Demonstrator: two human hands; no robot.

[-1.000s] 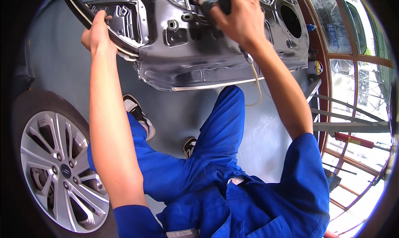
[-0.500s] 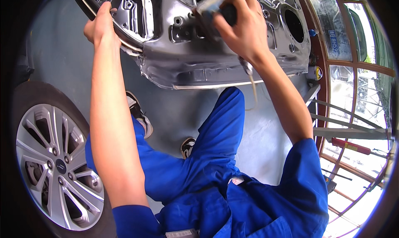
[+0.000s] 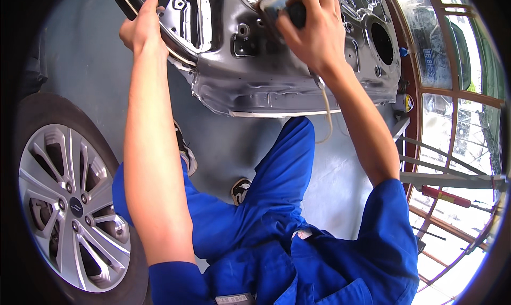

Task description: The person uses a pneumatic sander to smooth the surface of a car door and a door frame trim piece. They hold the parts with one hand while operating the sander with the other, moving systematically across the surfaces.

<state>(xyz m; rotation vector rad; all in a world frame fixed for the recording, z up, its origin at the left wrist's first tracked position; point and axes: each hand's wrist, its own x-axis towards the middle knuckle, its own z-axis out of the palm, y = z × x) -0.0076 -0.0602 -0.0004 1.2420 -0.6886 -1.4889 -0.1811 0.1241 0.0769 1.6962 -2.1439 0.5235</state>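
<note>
A bare silver-grey car door panel (image 3: 250,94) lies across the top of the view, with a dark curved frame rail on its left. My left hand (image 3: 143,28) is closed around that frame rail (image 3: 182,52) and my forearm reaches up from below. My right hand (image 3: 314,30) grips a dark power tool with a pale top (image 3: 274,6), held over the middle of the panel; its underside is hidden. A thin pale hose (image 3: 327,121) hangs from it below my wrist. The large round opening (image 3: 381,41) is at the panel's right.
A car wheel (image 3: 74,204) is close at my left. My legs in blue trousers are on a grey floor (image 3: 332,182). On the right are a metal rack (image 3: 447,180), a red cylindrical tool (image 3: 446,196), a small tin (image 3: 404,103) and framed windows (image 3: 436,113).
The door and my left hand on its frame have shifted right and slightly up in the picture. My right hand and the tool have shifted slightly right; the wheel now appears higher.
</note>
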